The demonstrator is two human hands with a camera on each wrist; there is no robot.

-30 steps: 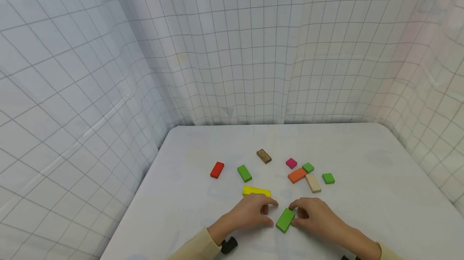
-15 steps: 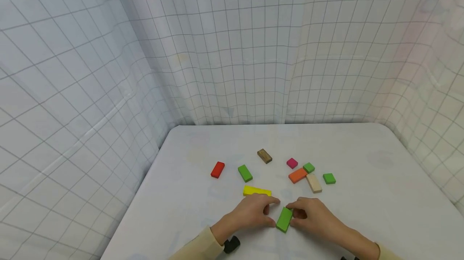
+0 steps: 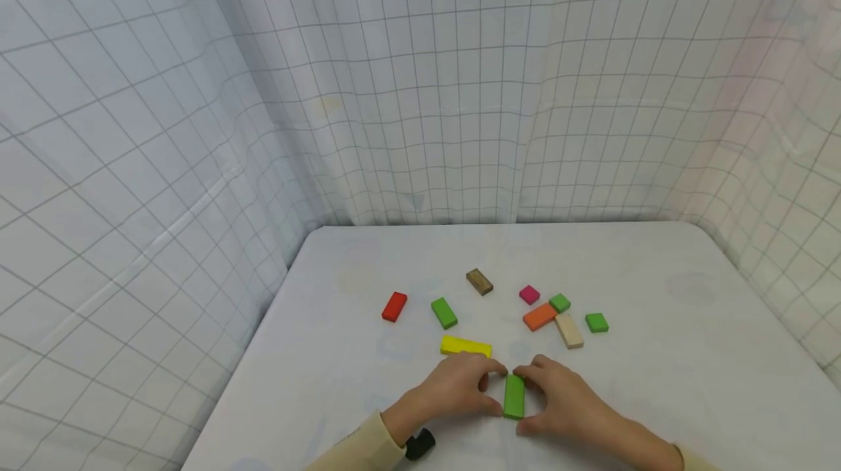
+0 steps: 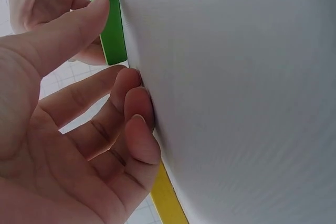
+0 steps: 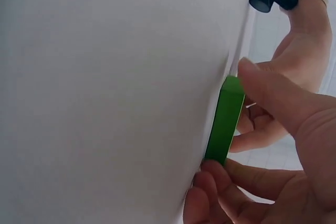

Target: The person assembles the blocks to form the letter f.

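A green block (image 3: 515, 396) lies flat on the white table between my two hands. My left hand (image 3: 460, 385) is at its left side, with index finger and thumb spread near the two ends of that side. From the right, my right hand (image 3: 565, 399) spans the block's length, its index fingertip at the far end and its thumb just off the near end. In the right wrist view the block (image 5: 226, 121) stands between the right thumb and the other fingers. The left thumb overlaps the block (image 4: 110, 22) in the left wrist view; contact there is unclear.
Just beyond my left hand lies a yellow block (image 3: 466, 346). Farther back are a red block (image 3: 394, 307), a green one (image 3: 444, 313), a brown one (image 3: 479, 282) and a magenta one (image 3: 529, 295). An orange block (image 3: 539, 317) touches a beige block (image 3: 569, 331). Gridded curtains (image 3: 420, 91) surround the table.
The green block has turned from slanting to nearly straight and shifted slightly left. My right thumb has moved from its right side to its near end. The left hand has edged right.
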